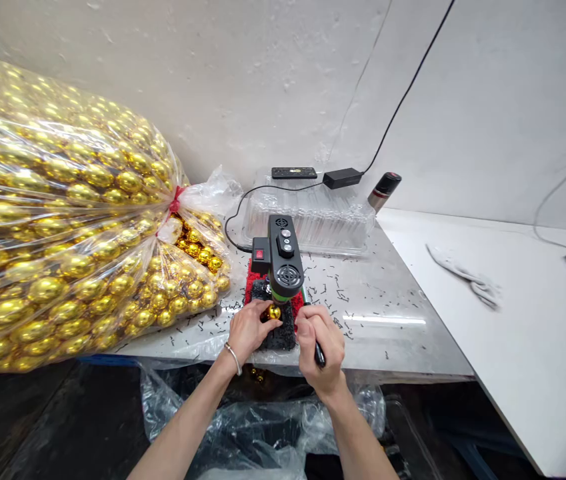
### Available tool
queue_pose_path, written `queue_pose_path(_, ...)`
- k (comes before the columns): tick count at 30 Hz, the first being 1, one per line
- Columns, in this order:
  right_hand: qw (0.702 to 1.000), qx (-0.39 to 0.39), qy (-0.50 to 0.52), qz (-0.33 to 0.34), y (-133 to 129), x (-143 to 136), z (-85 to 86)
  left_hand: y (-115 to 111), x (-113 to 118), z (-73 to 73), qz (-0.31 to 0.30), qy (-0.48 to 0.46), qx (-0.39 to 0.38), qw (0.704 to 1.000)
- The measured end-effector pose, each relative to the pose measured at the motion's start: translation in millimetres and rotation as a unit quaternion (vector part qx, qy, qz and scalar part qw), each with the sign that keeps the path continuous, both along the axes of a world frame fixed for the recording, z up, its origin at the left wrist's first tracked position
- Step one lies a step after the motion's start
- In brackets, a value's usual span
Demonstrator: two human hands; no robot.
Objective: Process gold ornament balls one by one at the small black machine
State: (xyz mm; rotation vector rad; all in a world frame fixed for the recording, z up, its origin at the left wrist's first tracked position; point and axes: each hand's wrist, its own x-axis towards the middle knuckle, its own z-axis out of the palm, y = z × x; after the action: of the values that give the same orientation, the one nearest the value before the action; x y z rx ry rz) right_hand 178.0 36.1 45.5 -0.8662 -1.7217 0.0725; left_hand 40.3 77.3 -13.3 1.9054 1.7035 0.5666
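My left hand pinches a shiny gold ball between thumb and fingers, just under the head of a black bench device. The device has vent grilles, silver buttons and a red switch at its side. My right hand is wrapped round a black handle at the device's right. A thin greenish rod runs near the handle's upper end, but my fingers hide how the two join. Beneath the ball lies a black bristly mat on a red one.
A big clear bag of gold balls, tied with red, fills the left. Behind the device sit stacked clear plastic trays, a power adapter and a dark-capped can. Black shreds litter the metal tabletop. A glove lies right.
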Motion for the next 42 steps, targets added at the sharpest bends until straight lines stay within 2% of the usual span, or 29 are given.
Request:
queue_pose_path(5, 1.0, -0.002, 0.018, 0.011, -0.1, 1.0, -14.9, 2.7, -0.5, 8.0, -0.012, 0.013, -0.04, 0.999)
queue_pose_path(12, 0.999, 0.033, -0.016, 0.01, 4.9, 2.9, -45.1, 2.1, 0.2, 7.3, 0.001, 0.022, -0.044, 0.999)
queue_pose_path(20, 0.998, 0.061, 0.018, -0.015, 11.0, -2.6, -61.0, 1.2, 0.0, 5.8, -0.007, 0.034, -0.033, 0.999)
queue_pose_path(25, 0.996, 0.081, -0.018, -0.013, 13.4, -1.6, -71.3, 0.3, -0.9, 5.1, -0.008, 0.036, -0.026, 0.999)
queue_pose_path(27, 0.996, 0.087, -0.023, -0.013, 13.0, -1.2, -67.3, 0.9, -0.4, 4.3, -0.011, 0.038, -0.025, 0.999)
queue_pose_path(29, 0.997, 0.072, -0.006, -0.008, 11.7, -1.3, -53.6, 2.6, 0.6, 3.2, -0.015, 0.038, -0.023, 0.999)
queue_pose_path(33, 0.998, 0.019, 0.063, -0.008, 9.9, -3.8, -5.0, 2.2, -1.6, 2.8, -0.011, 0.002, -0.005, 1.0)
queue_pose_path(36, 0.996, -0.028, 0.08, -0.012, 9.7, -6.8, 24.1, -15.9, -11.6, 2.6, -0.001, -0.084, 0.035, 0.996)
queue_pose_path(38, 0.996, -0.032, 0.079, -0.013, 8.9, -8.5, 30.1, -39.6, -19.8, -3.9, -0.005, -0.147, 0.033, 0.989)
queue_pose_path(40, 0.996, -0.027, 0.079, -0.014, 7.1, -9.8, 27.2, -68.0, -24.5, -19.9, -0.019, -0.199, -0.036, 0.979)
queue_pose_path(42, 0.996, -0.027, 0.08, -0.015, 5.1, -10.3, 20.8, -94.6, -23.9, -43.7, -0.006, -0.26, -0.175, 0.95)
